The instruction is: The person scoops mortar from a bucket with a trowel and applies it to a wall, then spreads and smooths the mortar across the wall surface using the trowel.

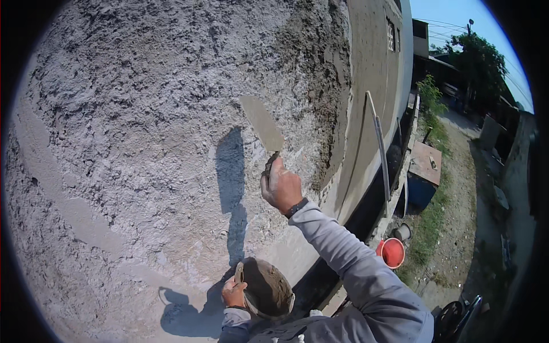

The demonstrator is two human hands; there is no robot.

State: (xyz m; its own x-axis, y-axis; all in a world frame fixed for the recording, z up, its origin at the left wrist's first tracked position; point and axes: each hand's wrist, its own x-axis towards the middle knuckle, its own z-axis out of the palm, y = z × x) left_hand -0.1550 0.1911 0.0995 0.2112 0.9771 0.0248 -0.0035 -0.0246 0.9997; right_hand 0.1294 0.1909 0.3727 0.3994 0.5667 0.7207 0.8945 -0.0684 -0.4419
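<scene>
Rough grey wall (143, 143) in hard sun, a darker, damp-looking strip (320, 74) down its right side and a smoother band (373, 68) beyond. The trowel (263, 124) was raised in front of the rough face, blade pointing up and leftward, its shadow falling well to the left, so the blade seemed to stand off the surface. The right grip (282, 188) was closed round the trowel's handle, thumb lying toward the blade. Low down near the wall, the left grip (234, 292) was clenched on a pale bar at the rim of the bucket (293, 302), which looked like its handle; grey-brown mortar (277, 291) lay inside. Could not tell whether the blade carried any load. Judged good practice here: bucket kept close beneath the work to catch drops, modest loads taken, wrist loose but handle firm, each load pressed hard into the pitted surface rather than laid lightly over it. The edge against the smoother band seemed to want most care, lest a ridge form. Bucket weight probably tired the left arm; tilt risked spillage.
</scene>
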